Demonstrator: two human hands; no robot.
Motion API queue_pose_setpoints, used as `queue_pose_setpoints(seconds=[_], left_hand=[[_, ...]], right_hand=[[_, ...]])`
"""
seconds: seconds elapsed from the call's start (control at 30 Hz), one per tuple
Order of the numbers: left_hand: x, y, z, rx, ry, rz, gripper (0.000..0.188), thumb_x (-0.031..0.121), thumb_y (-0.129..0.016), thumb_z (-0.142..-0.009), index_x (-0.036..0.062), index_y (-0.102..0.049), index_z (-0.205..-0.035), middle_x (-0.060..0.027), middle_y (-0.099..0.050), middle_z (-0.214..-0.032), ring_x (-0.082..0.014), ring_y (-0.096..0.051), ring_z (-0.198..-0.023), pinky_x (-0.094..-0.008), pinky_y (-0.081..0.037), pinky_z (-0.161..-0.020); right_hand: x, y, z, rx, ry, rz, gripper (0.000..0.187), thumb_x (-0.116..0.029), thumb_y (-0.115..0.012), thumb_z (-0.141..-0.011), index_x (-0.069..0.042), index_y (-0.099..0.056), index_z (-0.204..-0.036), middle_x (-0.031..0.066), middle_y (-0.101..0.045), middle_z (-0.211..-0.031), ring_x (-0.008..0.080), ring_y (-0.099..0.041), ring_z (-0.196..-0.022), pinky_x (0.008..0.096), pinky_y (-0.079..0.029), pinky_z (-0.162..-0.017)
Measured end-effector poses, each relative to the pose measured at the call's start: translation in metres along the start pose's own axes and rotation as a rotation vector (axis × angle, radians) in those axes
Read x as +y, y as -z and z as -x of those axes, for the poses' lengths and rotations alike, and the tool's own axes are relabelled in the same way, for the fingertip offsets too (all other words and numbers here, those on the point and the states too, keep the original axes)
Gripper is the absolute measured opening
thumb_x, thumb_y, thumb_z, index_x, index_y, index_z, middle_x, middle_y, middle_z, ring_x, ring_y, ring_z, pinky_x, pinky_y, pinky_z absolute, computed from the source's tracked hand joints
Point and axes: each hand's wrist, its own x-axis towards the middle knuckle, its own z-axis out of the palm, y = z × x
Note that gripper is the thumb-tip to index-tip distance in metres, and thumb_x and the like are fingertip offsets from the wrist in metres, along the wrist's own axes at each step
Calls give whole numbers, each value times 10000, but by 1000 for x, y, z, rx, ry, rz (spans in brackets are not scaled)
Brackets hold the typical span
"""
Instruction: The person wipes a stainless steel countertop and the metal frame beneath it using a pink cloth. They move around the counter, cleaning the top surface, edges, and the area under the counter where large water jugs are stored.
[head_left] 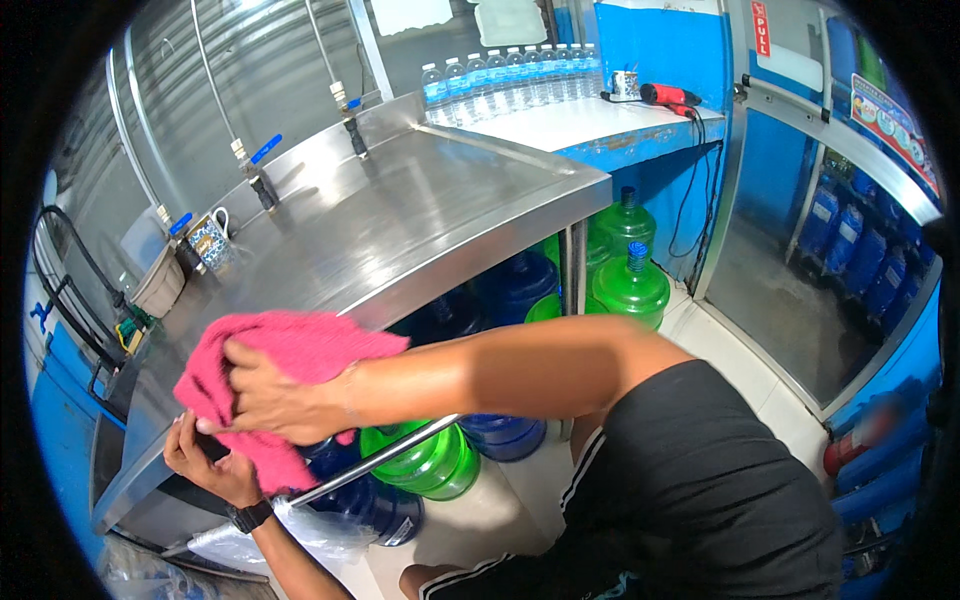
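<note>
1. Nearest, the person's right hand (pixel 272 398) lies spread, palm down, over a pink cloth (pixel 275 365), pressing it at the front edge of a stainless steel counter (pixel 400 215); the cloth drapes over that edge, bunched on top and hanging below the hand.
2. Just under it, the left hand (pixel 205 462), with a black wristwatch (pixel 248 516), curls its fingers around something dark at the counter's lip, touching the cloth's lower fold; what it holds I cannot tell.
3. Beneath the counter stand large water jugs, green ones (pixel 425 462) and dark blue ones (pixel 505 435), behind a steel rail (pixel 380 458); crumpled clear plastic (pixel 290 535) lies low by the left wrist.
4. The counter top is bare, brushed metal, reflecting light; its raised back rim carries taps with blue handles (pixel 262 152) fed by thin pipes running up the steel wall.
5. At the counter's left end sit a patterned mug (pixel 210 240) and a beige tub (pixel 160 285).
6. Farther on, a white-topped blue counter (pixel 590 125) holds a row of small clear bottles (pixel 510 80) and a red hand tool (pixel 668 96), its black cord hanging down.
7. More green jugs (pixel 630 280) stand on the pale tiled floor (pixel 730 355); at right, a glass door (pixel 800 230) shows stacked blue containers (pixel 860 260) beyond.
</note>
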Motion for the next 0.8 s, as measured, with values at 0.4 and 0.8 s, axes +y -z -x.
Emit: queue_pose_setpoints(seconds=[0.4,0.8], left_hand=[[25,-11,-4,107,-25,53,686,273,-915,-720,96,-676,-1338,-83,-579,-1274,-299,-508,-1265,-435,-393,-1105],[1,-5,1,64,27,110,615,107,-775,-732,61,-663,-1335,-129,-562,-1265,-330,-516,-1256,-442,-418,-1084]], right_hand=[[100,248,154,-509,-227,474,841,-542,-585,-906,-206,-339,-1636,36,-716,-920,229,-706,-856,534,-404,-911],[-19,-29,-9,8,-49,106,214,-315,-622,-807,-135,-680,-906,45,-677,-891,280,-614,-977,531,-365,-1028]])
